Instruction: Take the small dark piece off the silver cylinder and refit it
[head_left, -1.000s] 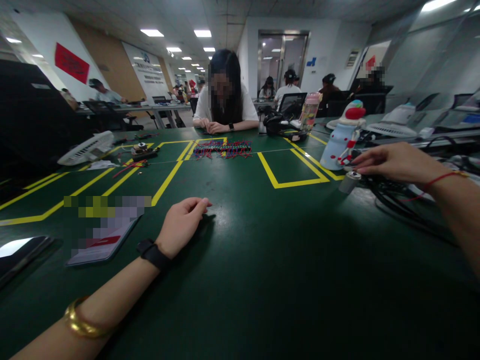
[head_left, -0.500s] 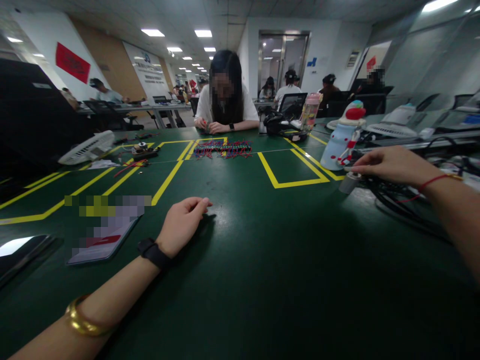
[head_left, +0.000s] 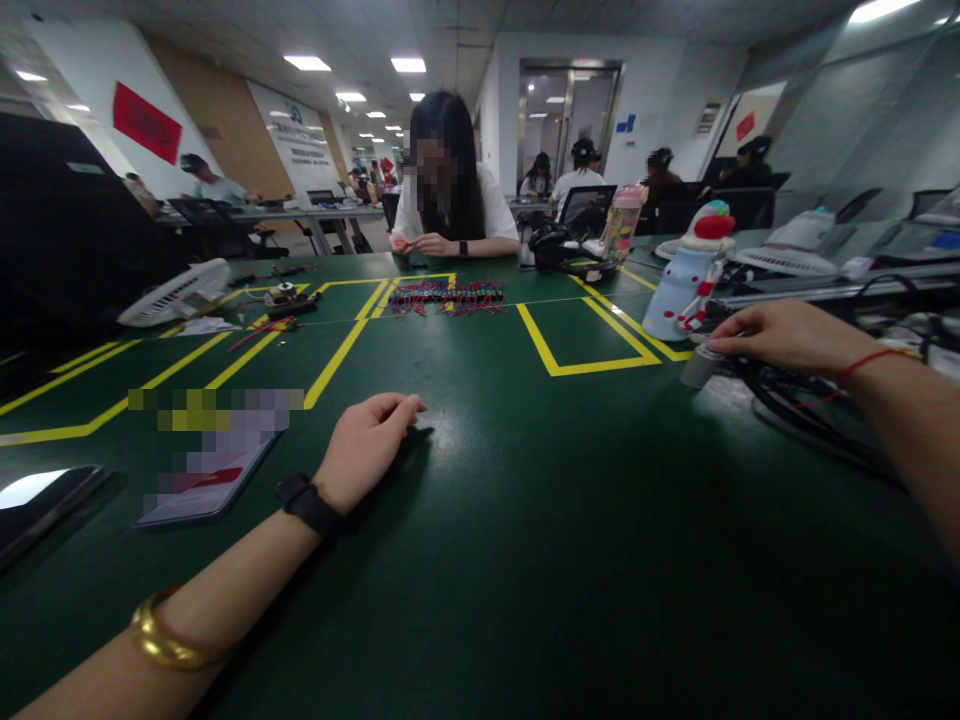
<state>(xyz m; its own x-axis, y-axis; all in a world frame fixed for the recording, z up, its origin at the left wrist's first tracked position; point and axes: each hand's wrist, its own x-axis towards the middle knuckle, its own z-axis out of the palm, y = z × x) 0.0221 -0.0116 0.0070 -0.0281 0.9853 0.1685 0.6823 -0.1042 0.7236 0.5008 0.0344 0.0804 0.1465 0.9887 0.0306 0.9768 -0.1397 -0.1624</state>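
My left hand [head_left: 369,437] rests on the green table [head_left: 525,520], its fingers curled and the thumb against the index finger; nothing shows in it. A black band circles that wrist, with a gold bangle [head_left: 172,637] further up the forearm. At the right, my right hand [head_left: 780,332] pinches the top of a small grey cylinder [head_left: 700,366], which stands on or just above the table. Just behind the cylinder is a light blue bottle [head_left: 670,295] with a red and white figure on it. Black cables [head_left: 795,415] lie under and beside my right hand.
Two phones [head_left: 214,490] [head_left: 45,510] lie at the left. Yellow tape [head_left: 555,370] marks the table. Across it, a person [head_left: 495,210] leans over small parts near a bundle of red and blue wires [head_left: 450,294]. A white fan [head_left: 176,293] lies far left; a pink bottle [head_left: 622,222] stands at the back.
My hands and the grey cylinder stay almost where they were. Across the table, the person's head and hands have shifted slightly to the left.
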